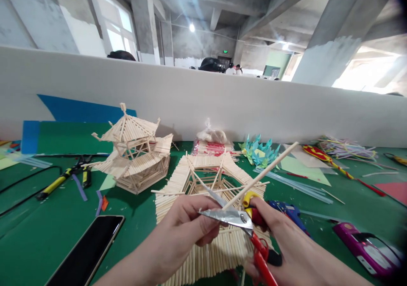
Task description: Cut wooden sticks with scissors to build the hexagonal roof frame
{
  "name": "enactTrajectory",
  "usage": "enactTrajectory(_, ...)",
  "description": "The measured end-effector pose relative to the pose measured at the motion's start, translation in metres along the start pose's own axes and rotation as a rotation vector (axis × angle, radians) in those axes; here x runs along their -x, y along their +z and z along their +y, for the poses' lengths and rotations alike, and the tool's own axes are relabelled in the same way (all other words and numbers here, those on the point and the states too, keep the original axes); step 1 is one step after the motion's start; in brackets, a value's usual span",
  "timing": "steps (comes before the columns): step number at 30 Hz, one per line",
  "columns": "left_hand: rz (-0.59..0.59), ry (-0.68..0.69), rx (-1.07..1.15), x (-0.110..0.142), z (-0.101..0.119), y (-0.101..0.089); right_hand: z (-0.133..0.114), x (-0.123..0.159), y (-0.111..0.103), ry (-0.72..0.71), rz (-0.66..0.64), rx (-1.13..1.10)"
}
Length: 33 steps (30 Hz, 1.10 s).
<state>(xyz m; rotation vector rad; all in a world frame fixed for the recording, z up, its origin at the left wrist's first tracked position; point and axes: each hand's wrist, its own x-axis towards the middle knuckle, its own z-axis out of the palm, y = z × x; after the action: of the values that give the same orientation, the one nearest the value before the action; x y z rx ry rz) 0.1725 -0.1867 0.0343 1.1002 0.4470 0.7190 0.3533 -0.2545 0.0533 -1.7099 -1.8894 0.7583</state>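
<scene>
My left hand (190, 220) is closed in a pinch on the lower end of a thin wooden stick (267, 171), which slants up to the right. My right hand (282, 231) is wrapped round the handles of a pair of scissors (237, 218) with red and yellow parts. The scissor blades are apart, and the stick lies between them, close to my left fingertips. Beneath both hands sits a ring-shaped roof (206, 260) built of wooden sticks, partly hidden by them. One loose stick lies across its middle.
Left of the roof stands a stick pavilion (133, 159). A phone (87, 252) and pliers (59, 184) lie at the left. Rightward are a blue glue gun (291, 214), a purple device (365, 245) and a blue-green paper ornament (260, 150). A white partition (190, 95) bounds the green table.
</scene>
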Motion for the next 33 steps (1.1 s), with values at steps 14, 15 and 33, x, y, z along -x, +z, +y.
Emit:
enactTrajectory(14,0.155,0.043,-0.319,0.0,-0.002,0.009,0.015,-0.004,0.011,-0.073,0.024,-0.097)
enactTrajectory(15,0.178,0.068,-0.365,0.0,-0.002,0.009,0.017,-0.005,0.01,-0.072,0.029,-0.064)
enactTrajectory(33,0.388,0.306,-0.762,0.032,0.002,0.002,0.132,0.013,-0.025,0.441,0.47,0.066)
